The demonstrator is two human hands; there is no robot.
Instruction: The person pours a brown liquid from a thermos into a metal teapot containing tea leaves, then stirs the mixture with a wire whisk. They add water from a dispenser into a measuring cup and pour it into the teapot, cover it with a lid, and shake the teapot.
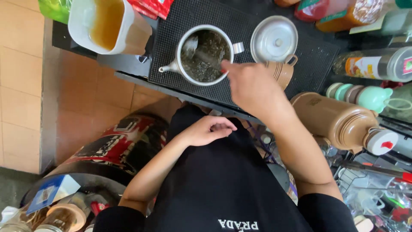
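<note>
Fingers of my right hand (253,88) are pinched around the red end of a spoon handle (223,71), and the rest of that spoon (205,56) runs forward and left from my fingertips, down into the metal pot (205,53). The pot sits just ahead of those fingers on a black rubber mat (171,43), with wet dark tea leaves (201,64) filling its bottom. Its spout points left, away from my grip. The pot's lid (274,38) lies knob-up on the mat just beyond my knuckles, to their right, and a tan cup (281,71) stands touching the far side of my hand.

My left hand (206,131) holds nothing; its fingers are loosely curled and rest against my black shirt (214,184), well back from the pot. A white jug of brown liquid (107,23) stands far left of the fingers, and a tan flask (339,120) lies off to their right.
</note>
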